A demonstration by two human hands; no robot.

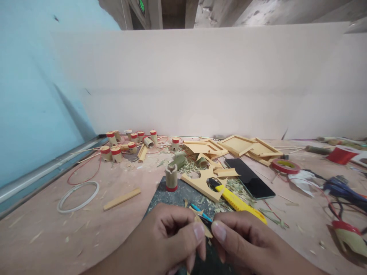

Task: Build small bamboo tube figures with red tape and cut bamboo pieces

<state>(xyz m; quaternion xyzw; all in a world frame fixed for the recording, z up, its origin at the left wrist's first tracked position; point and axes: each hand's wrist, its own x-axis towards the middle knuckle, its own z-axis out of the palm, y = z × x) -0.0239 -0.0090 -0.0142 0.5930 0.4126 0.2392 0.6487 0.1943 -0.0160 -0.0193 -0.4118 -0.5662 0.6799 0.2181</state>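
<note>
We look from the wearer's head, forward and down over the worktable to the white partition, with our left hand and right hand closest, at the bottom.

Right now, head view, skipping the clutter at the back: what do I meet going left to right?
White ring → wooden strip → left hand → right hand → red tape roll → red spool.

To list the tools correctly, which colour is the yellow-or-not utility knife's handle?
Its handle is yellow, best seen in the head view.
</note>
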